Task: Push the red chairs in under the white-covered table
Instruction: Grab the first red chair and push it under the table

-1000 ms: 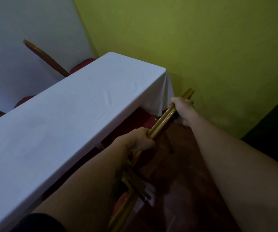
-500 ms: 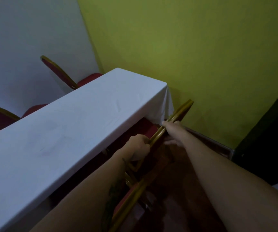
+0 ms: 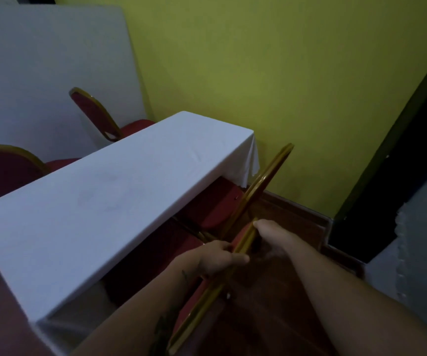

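A long white-covered table [image 3: 120, 201] runs diagonally from lower left to upper right. On its near side stand two red chairs with gold frames. The farther chair [image 3: 267, 179] has its seat under the cloth's edge. The nearer chair [image 3: 202, 304] has its backrest edge-on below my arms. My left hand [image 3: 215, 260] is wrapped around the top rail of the nearer chair's back. My right hand [image 3: 271, 233] is closed on the far end of that same rail. Most of this chair's seat is hidden under the table and my arms.
Two more red chairs [image 3: 95, 115] [image 3: 4, 168] stand at the table's far side, in front of another white-covered table [image 3: 40, 60]. A green wall [image 3: 297, 86] closes off the table's end. A dark door frame [image 3: 387, 176] and white lace cloth [image 3: 418, 240] are to the right, above brown floor [image 3: 297, 219].
Both hands have left the farther chair's back rail and taken hold of the nearer chair's rail. The view has drawn back, so more of the room shows.
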{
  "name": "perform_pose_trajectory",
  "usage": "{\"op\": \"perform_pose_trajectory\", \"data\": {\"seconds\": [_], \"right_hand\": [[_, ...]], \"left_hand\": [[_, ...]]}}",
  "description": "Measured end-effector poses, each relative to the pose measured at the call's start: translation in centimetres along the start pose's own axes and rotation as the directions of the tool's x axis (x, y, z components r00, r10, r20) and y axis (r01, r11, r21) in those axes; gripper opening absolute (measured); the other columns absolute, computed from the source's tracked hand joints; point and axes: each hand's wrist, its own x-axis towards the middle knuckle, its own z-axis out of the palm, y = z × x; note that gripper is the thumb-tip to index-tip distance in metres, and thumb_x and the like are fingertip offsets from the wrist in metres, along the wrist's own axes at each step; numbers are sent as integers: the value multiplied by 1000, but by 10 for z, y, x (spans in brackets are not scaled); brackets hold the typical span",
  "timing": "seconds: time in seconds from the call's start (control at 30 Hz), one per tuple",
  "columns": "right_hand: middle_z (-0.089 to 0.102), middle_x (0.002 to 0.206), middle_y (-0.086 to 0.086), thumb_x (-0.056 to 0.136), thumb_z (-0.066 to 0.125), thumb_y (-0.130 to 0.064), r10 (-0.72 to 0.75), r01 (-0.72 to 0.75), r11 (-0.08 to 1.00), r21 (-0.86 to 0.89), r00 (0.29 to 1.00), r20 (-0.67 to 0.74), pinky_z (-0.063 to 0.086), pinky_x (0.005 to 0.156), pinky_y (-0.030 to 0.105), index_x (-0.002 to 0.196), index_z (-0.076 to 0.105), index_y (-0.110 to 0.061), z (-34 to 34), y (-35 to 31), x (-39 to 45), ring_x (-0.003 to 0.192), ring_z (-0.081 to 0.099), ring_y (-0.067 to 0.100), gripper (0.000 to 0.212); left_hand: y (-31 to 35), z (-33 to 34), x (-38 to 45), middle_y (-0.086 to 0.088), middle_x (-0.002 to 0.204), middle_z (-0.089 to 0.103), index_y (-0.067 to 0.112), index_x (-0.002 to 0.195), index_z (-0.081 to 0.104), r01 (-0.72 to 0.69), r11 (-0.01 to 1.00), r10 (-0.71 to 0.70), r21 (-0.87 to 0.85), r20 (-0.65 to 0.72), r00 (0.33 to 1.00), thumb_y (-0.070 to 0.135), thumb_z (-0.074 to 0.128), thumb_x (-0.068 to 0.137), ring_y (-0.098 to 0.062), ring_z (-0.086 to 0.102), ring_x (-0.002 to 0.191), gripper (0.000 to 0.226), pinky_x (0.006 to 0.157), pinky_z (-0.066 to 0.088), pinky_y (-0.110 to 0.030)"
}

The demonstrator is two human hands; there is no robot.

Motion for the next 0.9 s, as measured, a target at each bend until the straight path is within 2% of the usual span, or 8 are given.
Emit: {"op": "perform_pose_trajectory", "data": {"seconds": [0.1, 0.13, 0.2, 0.3, 0.67, 0.77, 0.83, 0.9], "right_hand": [[61, 103, 16, 107, 45, -33, -2, 1, 999, 54, 1000, 15, 55, 74, 50, 101, 52, -14, 26, 5, -21, 91, 63, 32, 22], [63, 104, 16, 104, 52, -31, -9, 9, 998, 56, 1000, 4, 58, 72, 49, 107, 52, -11, 34, 8, -20, 90, 65, 31, 20], [65, 107, 18, 97, 61, -20, -31, 33, 997, 69, 999, -41, 61, 61, 44, 130, 46, -5, 45, 13, -17, 87, 70, 31, 39], [65, 107, 20, 88, 59, -7, -42, 49, 994, 103, 997, -70, 59, 50, 37, 141, 38, -2, 53, 10, -14, 85, 72, 32, 57], [64, 112, 23, 88, 57, -4, -98, 103, 987, 121, 994, -43, 55, 42, 31, 136, 43, 0, 87, -23, 1, 78, 71, 29, 50], [64, 99, 17, 87, 59, -8, -115, 120, 986, 117, 992, -43, 56, 43, 33, 138, 43, 1, 96, -29, 9, 77, 71, 27, 54], [65, 99, 14, 84, 64, -19, -114, 116, 993, 34, 992, -57, 60, 50, 39, 138, 45, 3, 99, -33, 7, 83, 70, 28, 61], [63, 114, 13, 78, 65, -39, -141, 98, 954, -284, 981, -136, 55, 72, 41, 142, 43, 1, 96, -42, -4, 102, 65, 34, 78]], "left_hand": [[-23, 14, -23, -5, 150, 50, 29, 155, 32, 2, 986, -5, 169, 21, 1000, 60, 76, 63, -24, 57, 125, 107, 103, 50, -42], [-31, 19, -28, -8, 150, 49, 31, 157, 27, 3, 976, -5, 219, 8, 1000, 51, 75, 71, -22, 60, 117, 100, 94, 53, -35], [-42, 25, -34, -12, 147, 49, 31, 159, 20, 7, 968, -2, 249, -19, 1000, 39, 70, 83, -21, 61, 108, 91, 80, 53, -28], [-46, 24, -39, -10, 141, 53, 32, 157, 26, 6, 969, 5, 247, -43, 999, 41, 72, 82, -28, 61, 114, 89, 91, 56, -39], [-56, -17, -45, -9, 131, 61, 36, 155, 33, 41, 974, -9, 225, -142, 990, 28, 72, 81, -30, 64, 110, 84, 94, 56, -42], [-60, -28, -45, -9, 125, 62, 35, 155, 34, 57, 975, -22, 213, -161, 987, 27, 69, 82, -28, 65, 104, 81, 92, 57, -41], [-62, -30, -47, -7, 118, 62, 30, 152, 38, 47, 975, -10, 217, -167, 986, 25, 64, 86, -26, 64, 100, 71, 90, 56, -40], [-66, -32, -53, -7, 121, 62, 24, 149, 44, 47, 976, -9, 211, -179, 984, 29, 64, 89, -25, 64, 106, 63, 95, 55, -40]]}}
